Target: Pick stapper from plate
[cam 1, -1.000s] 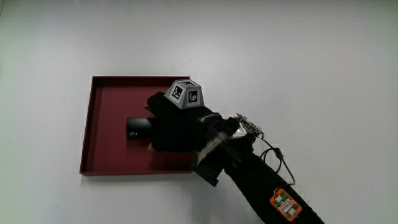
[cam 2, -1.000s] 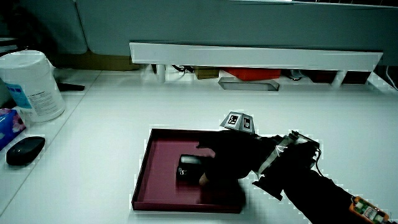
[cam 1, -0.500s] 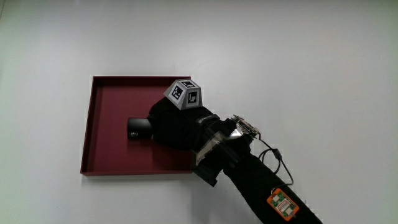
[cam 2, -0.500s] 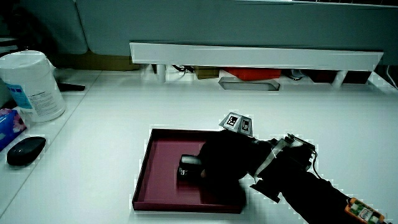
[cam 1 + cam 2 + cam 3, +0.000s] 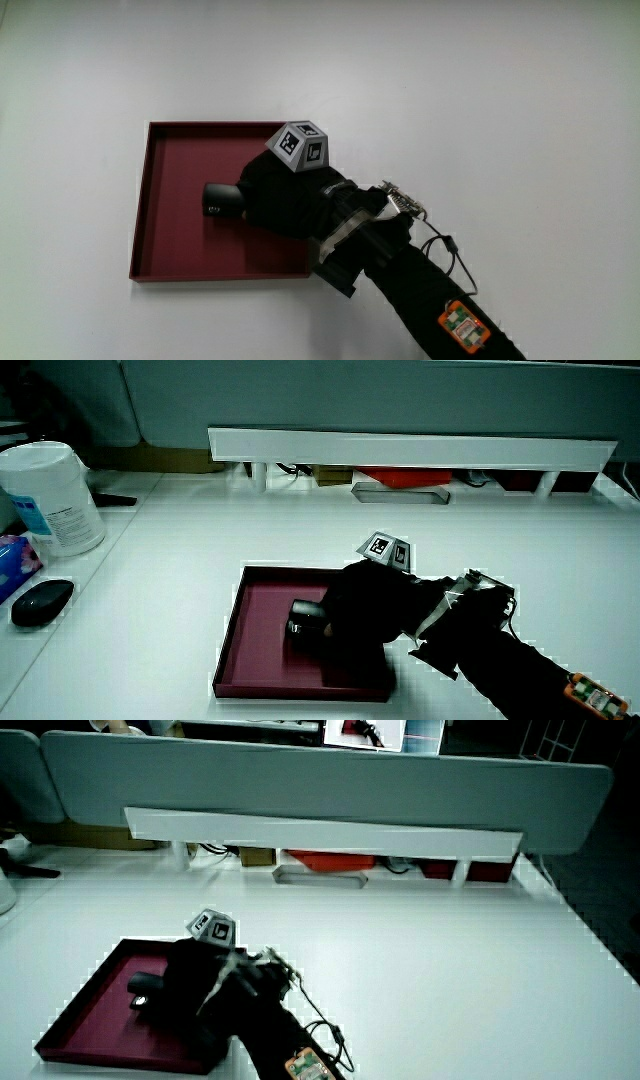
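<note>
The main view is evenly and brightly lit from above, and the white table is nearly washed out. In both side views the scene is rendered dim and bluish, with the table glaring pale and jagged fringes traced around dark outlines.

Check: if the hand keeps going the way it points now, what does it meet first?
The hand is already on the stapler in the tray, its grip apparently closed on it. Past the stapler comes bare tray floor, then the tray's rim. Depth is uncertain.
</note>
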The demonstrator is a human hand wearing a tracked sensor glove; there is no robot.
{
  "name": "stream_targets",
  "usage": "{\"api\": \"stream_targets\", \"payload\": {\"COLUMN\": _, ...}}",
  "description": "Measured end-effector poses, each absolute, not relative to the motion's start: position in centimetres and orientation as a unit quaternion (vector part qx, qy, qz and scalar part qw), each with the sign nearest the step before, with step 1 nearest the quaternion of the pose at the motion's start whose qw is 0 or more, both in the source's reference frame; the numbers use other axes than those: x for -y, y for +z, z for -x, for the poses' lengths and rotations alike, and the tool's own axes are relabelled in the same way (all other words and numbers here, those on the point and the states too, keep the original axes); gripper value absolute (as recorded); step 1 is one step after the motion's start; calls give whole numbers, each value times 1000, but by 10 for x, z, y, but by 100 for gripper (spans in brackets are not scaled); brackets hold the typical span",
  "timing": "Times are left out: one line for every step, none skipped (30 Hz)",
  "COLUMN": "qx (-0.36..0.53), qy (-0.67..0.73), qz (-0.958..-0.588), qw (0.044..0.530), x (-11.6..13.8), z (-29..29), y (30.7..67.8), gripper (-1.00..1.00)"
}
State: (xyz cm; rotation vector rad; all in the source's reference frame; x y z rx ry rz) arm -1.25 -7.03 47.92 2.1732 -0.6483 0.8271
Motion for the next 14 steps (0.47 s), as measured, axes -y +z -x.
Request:
{"api": "stream_targets", "payload": {"qx": 251, "qy": 318, "qz": -842, "qw": 357, "x": 72, "z": 10, "y": 475, "gripper": 100}}
{"api": "stream_targets", "payload": {"qx": 256, "qy": 323, "qz": -840, "qw": 354, "x": 74, "z": 8, "y": 466, "gripper": 100}}
{"api": "stream_targets", "payload": {"qx": 256, "qy": 313, "qz": -843, "qw": 353, "x": 77, "z": 6, "y": 468, "gripper": 100}}
{"api": "stream_targets", "payload": {"qx": 255, "qy": 317, "qz": -845, "qw": 347, "x": 78, "z": 2, "y": 462, "gripper": 100}}
{"api": "stream_targets", "payload": {"qx": 255, "qy": 314, "qz": -848, "qw": 343, "x": 80, "z": -1, "y": 459, "gripper": 100}}
{"api": "stream_targets", "payload": {"qx": 256, "qy": 317, "qz": -848, "qw": 339, "x": 82, "z": -5, "y": 453, "gripper": 100}}
{"api": "stream_targets", "payload": {"qx": 253, "qy": 326, "qz": -846, "qw": 338, "x": 84, "z": -8, "y": 448, "gripper": 100}}
{"api": "stream_targets", "payload": {"qx": 255, "qy": 309, "qz": -856, "qw": 328, "x": 87, "z": -12, "y": 449, "gripper": 100}}
{"api": "stream_targets", "payload": {"qx": 253, "qy": 320, "qz": -853, "qw": 326, "x": 88, "z": -15, "y": 441, "gripper": 100}}
{"api": "stream_targets", "payload": {"qx": 253, "qy": 317, "qz": -854, "qw": 325, "x": 91, "z": -19, "y": 442, "gripper": 100}}
{"api": "stream_targets", "payload": {"qx": 254, "qy": 323, "qz": -853, "qw": 320, "x": 93, "z": -23, "y": 436, "gripper": 100}}
{"api": "stream_targets", "payload": {"qx": 252, "qy": 331, "qz": -852, "qw": 319, "x": 94, "z": -27, "y": 430, "gripper": 100}}
{"api": "stream_targets", "payload": {"qx": 246, "qy": 319, "qz": -858, "qw": 320, "x": 98, "z": -32, "y": 435, "gripper": 100}}
{"api": "stream_targets", "payload": {"qx": 251, "qy": 326, "qz": -856, "qw": 314, "x": 101, "z": -37, "y": 438, "gripper": 100}}
